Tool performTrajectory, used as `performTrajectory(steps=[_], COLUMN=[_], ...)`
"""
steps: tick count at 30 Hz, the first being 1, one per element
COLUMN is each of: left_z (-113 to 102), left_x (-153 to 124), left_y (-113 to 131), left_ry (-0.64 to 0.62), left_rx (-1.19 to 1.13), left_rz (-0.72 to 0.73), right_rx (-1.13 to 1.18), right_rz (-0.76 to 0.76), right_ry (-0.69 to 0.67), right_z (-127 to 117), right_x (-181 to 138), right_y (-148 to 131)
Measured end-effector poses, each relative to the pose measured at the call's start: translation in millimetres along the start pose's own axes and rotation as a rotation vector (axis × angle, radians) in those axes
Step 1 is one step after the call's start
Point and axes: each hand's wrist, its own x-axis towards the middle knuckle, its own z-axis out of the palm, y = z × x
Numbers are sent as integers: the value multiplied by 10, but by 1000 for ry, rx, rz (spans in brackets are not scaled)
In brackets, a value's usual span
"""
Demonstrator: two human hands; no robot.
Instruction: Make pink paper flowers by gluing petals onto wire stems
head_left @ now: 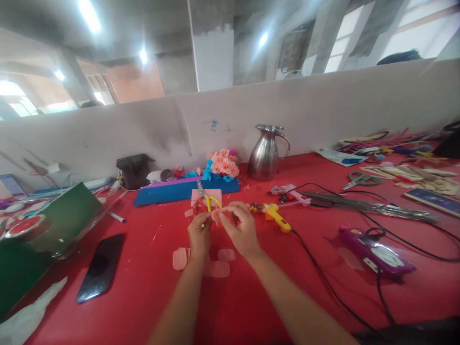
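Between my fingertips is a small pink paper flower (215, 216), raised over the table. My right hand (242, 230) pinches its pink paper from the right. My left hand (199, 234) is closed just beside it, with a small yellow-green end of a thin stem (203, 225) showing at the fingers. Just behind my hands lie scissors (209, 203) with yellow and orange handles, their blades on a pink paper stack (217, 194). Cut pink paper pieces (220, 269) lie beneath my wrists. A yellow glue gun (276, 217) rests right of my right hand.
Finished pink paper flowers (224, 164) sit behind a blue board (161, 193). A steel jug (264, 155) stands by the partition. To the right are a purple power strip (375, 254), trailing cords and wires (377, 207). A phone (101, 268) lies left.
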Motion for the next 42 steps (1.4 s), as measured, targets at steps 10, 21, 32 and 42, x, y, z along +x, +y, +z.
performTrajectory(steps=[10,21,32,42], left_z=[8,18,0,17], left_x=[-11,1,-28,-29], left_y=[-19,49,61,134], left_ry=[-7,28,-29,-1], left_rx=[36,-8,-27,-103], left_rz=[72,51,3,-29], right_rx=[-3,-68,-246,-221], right_rz=[-7,-28,-264,-243], right_ry=[-23,-22,-25,-5], right_z=[3,17,5,22], right_x=[4,7,-58,-58], right_y=[23,40,51,63])
